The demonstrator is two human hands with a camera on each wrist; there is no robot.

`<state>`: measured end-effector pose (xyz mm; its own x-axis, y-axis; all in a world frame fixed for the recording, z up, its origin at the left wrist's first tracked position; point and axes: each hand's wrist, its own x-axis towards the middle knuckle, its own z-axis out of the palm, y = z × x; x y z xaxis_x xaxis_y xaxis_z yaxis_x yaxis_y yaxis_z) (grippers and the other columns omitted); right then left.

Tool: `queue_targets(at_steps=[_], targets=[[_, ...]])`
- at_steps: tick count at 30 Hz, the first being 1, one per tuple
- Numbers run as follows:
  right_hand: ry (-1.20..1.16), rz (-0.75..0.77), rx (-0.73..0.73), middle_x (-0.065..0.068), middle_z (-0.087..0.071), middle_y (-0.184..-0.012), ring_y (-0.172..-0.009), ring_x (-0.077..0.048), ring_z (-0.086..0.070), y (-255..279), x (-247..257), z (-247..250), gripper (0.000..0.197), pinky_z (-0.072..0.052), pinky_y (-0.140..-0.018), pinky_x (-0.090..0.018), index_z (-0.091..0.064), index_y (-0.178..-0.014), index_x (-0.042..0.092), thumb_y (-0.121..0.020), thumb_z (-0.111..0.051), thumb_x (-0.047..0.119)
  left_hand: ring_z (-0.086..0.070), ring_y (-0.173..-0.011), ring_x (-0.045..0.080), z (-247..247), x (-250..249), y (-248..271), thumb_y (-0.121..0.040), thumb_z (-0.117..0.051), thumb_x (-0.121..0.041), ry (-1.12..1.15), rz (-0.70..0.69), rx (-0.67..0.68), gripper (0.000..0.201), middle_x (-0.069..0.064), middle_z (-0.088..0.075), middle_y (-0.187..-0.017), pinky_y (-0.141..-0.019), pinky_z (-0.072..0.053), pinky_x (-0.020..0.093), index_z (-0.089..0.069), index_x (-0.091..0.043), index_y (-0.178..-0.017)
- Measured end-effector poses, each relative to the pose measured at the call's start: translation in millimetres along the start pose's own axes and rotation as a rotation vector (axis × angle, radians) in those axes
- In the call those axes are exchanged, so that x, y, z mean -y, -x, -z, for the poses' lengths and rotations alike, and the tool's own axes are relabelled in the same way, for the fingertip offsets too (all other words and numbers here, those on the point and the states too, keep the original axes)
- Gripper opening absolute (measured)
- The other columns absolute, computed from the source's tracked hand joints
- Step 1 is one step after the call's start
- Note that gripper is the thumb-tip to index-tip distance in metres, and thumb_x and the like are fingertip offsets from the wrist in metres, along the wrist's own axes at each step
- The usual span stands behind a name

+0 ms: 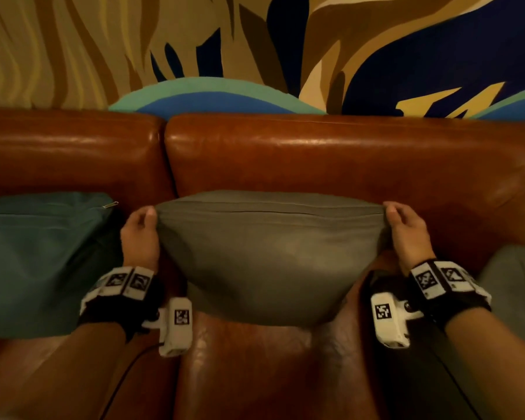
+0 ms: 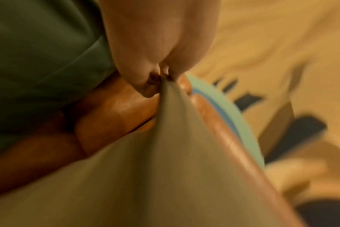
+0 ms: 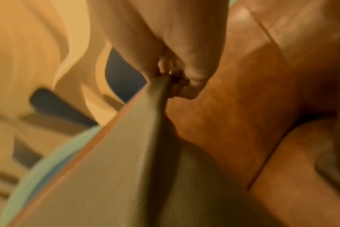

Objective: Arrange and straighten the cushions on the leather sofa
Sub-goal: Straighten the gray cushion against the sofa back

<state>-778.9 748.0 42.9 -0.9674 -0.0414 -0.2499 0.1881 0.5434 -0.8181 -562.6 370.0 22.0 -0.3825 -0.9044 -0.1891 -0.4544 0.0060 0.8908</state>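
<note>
At far left, a teal cushion lies on the sofa seat, its top edge against the leather back, a small zip pull showing at its upper right corner. It sits close beside the person's left arm and looks flat rather than propped.

Next comes the left hand, its fingers curled and clamped on the upper left corner of a grey cushion. The left wrist view shows the fabric drawn into a tight point between the pinching fingers.

The grey cushion stands in the middle, on the seat of the right-hand sofa section, leaning toward the backrest. Held by both top corners, its upper edge is stretched taut and nearly level, with a seam running along it, while the body bulges and narrows toward the bottom. This two-corner hold probably serves to pull it square and set it upright against the back.

To the right, the right hand mirrors the left, curled and pinching the upper right corner; the right wrist view confirms cloth held between its fingers.

At far right, part of another grey cushion shows at the frame edge.

Behind the sofa, a wall mural in tan, navy and teal fills the top.
</note>
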Motion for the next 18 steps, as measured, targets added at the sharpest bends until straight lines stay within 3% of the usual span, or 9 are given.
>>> queue_targets(at_steps=[2,5,9,10,12,14,16,18], targets=[[-0.096,-0.054,-0.005,-0.008,-0.06,-0.12,-0.112,-0.024,-0.055,-7,-11,-5,0.028,-0.044,-0.098,-0.038,-0.061,-0.125,0.009,-0.101,-0.051,0.02,-0.057,-0.112,0.023,-4,0,-7,-0.097,-0.051,-0.021,0.075,0.059,-0.007,0.032,0.016,-0.062,-0.12,-0.099,-0.044,0.034,-0.06,-0.003,-0.123],[-0.04,-0.178,0.017,-0.016,-0.06,-0.126,-0.117,-0.031,-0.056,-10,-32,-17,0.033,-0.045,-0.101,-0.044,-0.059,-0.123,0.005,-0.1,-0.054,0.028,-0.054,-0.119,0.03,-10,15,-3,-0.098,-0.048,-0.026,-0.044,0.105,0.043,0.035,0.016,-0.06,-0.125,-0.105,-0.041,0.039,-0.06,-0.005,-0.124],[-0.032,-0.158,-0.067,-0.012,-0.059,-0.123,-0.108,-0.026,-0.054,-6,-19,0,0.041,-0.042,-0.095,-0.041,-0.056,-0.125,0.011,-0.099,-0.05,0.042,-0.057,-0.114,0.034,13,15,-2,-0.088,-0.039,-0.058,-0.144,0.076,0.052,0.056,0.012,-0.063,-0.122,-0.102,-0.044,0.052,-0.058,-0.02,-0.124],[-0.028,-0.124,-0.102,-0.014,-0.06,-0.126,-0.106,-0.025,-0.054,-4,-10,8,0.043,-0.042,-0.096,-0.043,-0.054,-0.125,0.013,-0.098,-0.049,0.045,-0.059,-0.11,0.033,25,11,-3,-0.088,-0.037,-0.061,-0.154,0.054,0.062,0.056,0.01,-0.064,-0.116,-0.099,-0.045,0.052,-0.058,-0.022,-0.123],[0.026,-0.014,-0.175,-0.016,-0.061,-0.123,-0.107,-0.027,-0.056,13,15,20,0.037,-0.041,-0.096,-0.041,-0.055,-0.125,0.013,-0.1,-0.048,0.039,-0.062,-0.097,0.026,50,-1,11,-0.096,-0.04,-0.05,-0.187,-0.053,0.126,0.039,0.003,-0.065,-0.1,-0.095,-0.048,0.046,-0.059,-0.024,-0.119],[0.004,0.203,-0.171,-0.011,-0.065,-0.105,-0.092,-0.021,-0.06,42,44,14,0.018,-0.043,-0.089,-0.037,-0.061,-0.113,0.018,-0.101,-0.05,0.025,-0.062,-0.083,0.019,79,-7,31,-0.1,-0.042,-0.033,-0.226,-0.174,0.223,0.021,-0.002,-0.064,-0.088,-0.085,-0.049,0.037,-0.061,-0.023,-0.105],[-0.077,0.407,-0.038,0.001,-0.063,-0.079,-0.071,-0.005,-0.056,84,74,-12,0.016,-0.047,-0.078,-0.032,-0.06,-0.095,0.029,-0.1,-0.052,0.016,-0.062,-0.073,0.018,109,1,48,-0.1,-0.045,-0.022,-0.341,-0.202,0.344,0.022,0.001,-0.066,-0.08,-0.073,-0.048,0.024,-0.062,-0.022,-0.088],[-0.086,0.482,0.182,0.008,-0.06,-0.065,-0.06,-0.001,-0.052,126,91,-51,0.024,-0.044,-0.066,-0.022,-0.057,-0.089,0.034,-0.099,-0.053,0.013,-0.064,-0.072,0.022,141,20,57,-0.099,-0.049,-0.017,-0.463,-0.115,0.498,0.025,0.006,-0.068,-0.079,-0.068,-0.048,0.021,-0.059,-0.027,-0.078]])
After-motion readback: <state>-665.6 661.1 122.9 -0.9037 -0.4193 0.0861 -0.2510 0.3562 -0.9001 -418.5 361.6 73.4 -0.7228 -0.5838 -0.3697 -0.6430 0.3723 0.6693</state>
